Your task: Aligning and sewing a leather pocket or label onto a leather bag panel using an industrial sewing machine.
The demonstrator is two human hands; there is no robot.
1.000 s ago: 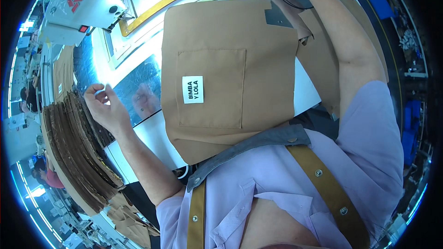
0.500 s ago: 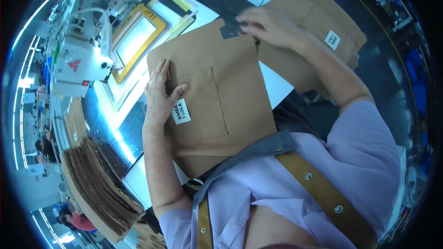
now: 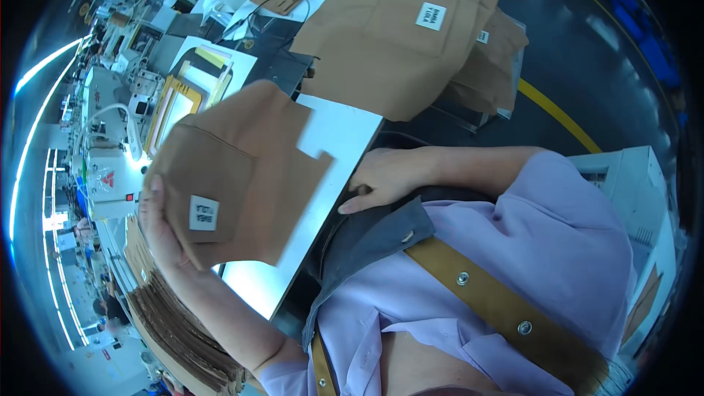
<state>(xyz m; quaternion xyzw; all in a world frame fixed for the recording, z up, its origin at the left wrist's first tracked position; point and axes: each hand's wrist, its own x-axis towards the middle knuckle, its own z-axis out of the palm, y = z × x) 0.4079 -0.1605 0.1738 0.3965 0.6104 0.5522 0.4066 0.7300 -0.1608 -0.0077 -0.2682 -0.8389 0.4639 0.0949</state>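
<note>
1. A person in a lilac shirt with tan straps sits at a white surface (image 3: 334,139) in a sewing workshop, seen from above through a rounded lens.
2. The left hand (image 3: 163,231) is closed on the lower left edge of a tan fabric piece (image 3: 242,176), with the thumb lying up along its edge. The piece carries a sewn pocket and a small white label (image 3: 203,213).
3. That fabric piece lies partly over the white surface, its left side lifted in the left hand.
4. The right hand (image 3: 385,180) rests at the near edge of the surface, fingers loosely curled and holding nothing, just beside the grey collar.
5. Farther back, a stack of similar tan pieces (image 3: 411,37) lies spread, the top one showing a pocket and white label.
6. A pile of brown fabric pieces (image 3: 172,323) sits low on the left, below the left forearm.
7. A white sewing machine (image 3: 110,169) stands to the left.
</note>
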